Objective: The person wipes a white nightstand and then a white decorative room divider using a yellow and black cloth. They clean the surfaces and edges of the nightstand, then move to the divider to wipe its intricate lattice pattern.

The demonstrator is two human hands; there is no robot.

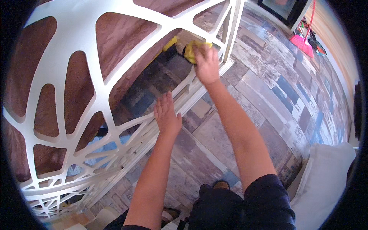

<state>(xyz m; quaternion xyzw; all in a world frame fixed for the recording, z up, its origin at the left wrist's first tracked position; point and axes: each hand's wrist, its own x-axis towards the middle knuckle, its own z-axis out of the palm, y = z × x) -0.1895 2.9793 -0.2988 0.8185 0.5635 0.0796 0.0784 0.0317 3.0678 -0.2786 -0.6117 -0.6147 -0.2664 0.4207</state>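
A white lattice panel [101, 91] with irregular rounded openings stands in front of me and to the left. Bunched under the fingers of my right hand [207, 66] is a yellow cloth [190, 52], which touches the panel near its right end, just above the bottom rail. The fingertips of that hand are partly blurred. Lower and to the left, my left hand [167, 115] lies against the panel's lower edge with its fingers stretched out, holding nothing.
Behind the lattice hangs brown crumpled fabric [124, 32]. Patchwork-patterned floor [245, 96] spreads to the right. A pink broom [303, 44] leans at the far right, beside a dark-framed item [281, 9]. Light grey fabric [326, 176] covers something at the lower right.
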